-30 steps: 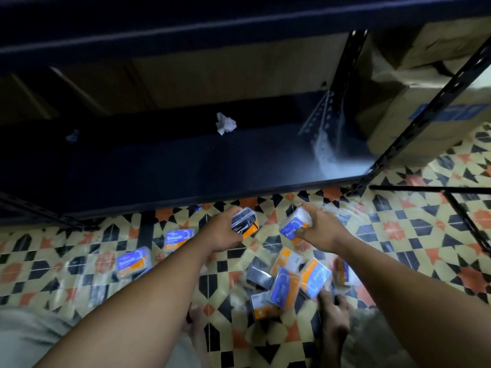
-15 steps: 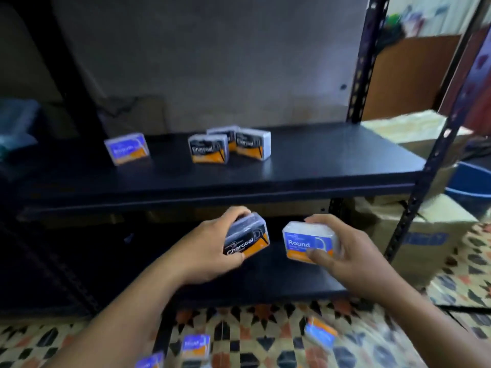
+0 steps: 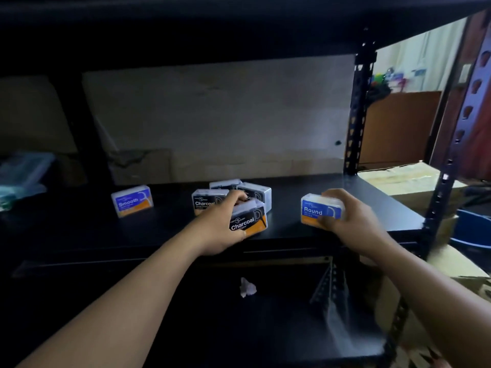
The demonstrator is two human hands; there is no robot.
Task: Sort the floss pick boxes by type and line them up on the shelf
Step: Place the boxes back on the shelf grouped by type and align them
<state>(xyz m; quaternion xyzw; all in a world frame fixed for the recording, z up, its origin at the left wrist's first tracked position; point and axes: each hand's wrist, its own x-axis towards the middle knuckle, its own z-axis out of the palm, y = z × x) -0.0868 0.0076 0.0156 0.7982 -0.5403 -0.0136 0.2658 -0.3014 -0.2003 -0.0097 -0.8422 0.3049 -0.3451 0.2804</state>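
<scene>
From the head camera, your left hand [image 3: 225, 221] was clamped round a small black-and-orange "Charcoal" floss pick box with a clear plastic lid [image 3: 248, 220]. You held it tilted over the front of the black metal shelf [image 3: 332, 187], just in front of the cluster of matching Charcoal boxes [image 3: 206, 201] already standing there. Your right hand [image 3: 350, 219] was wrapped round a blue-and-orange "Round" box [image 3: 320, 209], fingers over the top and thumb low on the front. That one was upright over the bare right stretch of the board, and I couldn't tell whether either box had touched down. A lone blue "Smooth" box [image 3: 132, 200] stood well apart on the left, and a crumpled white scrap of paper [image 3: 247, 288] lay on the lower shelf. These boxes looked light, stiff and slick-sided, so I judged that a pinch across the top and bottom, leaving the label facing out, would serve you best. A hard squeeze might pop a lid. Compared with half a second before, both hands had risen from in front of the lower shelf to board level and spread further apart. A second before, they were down over the pile on the patterned floor.
</scene>
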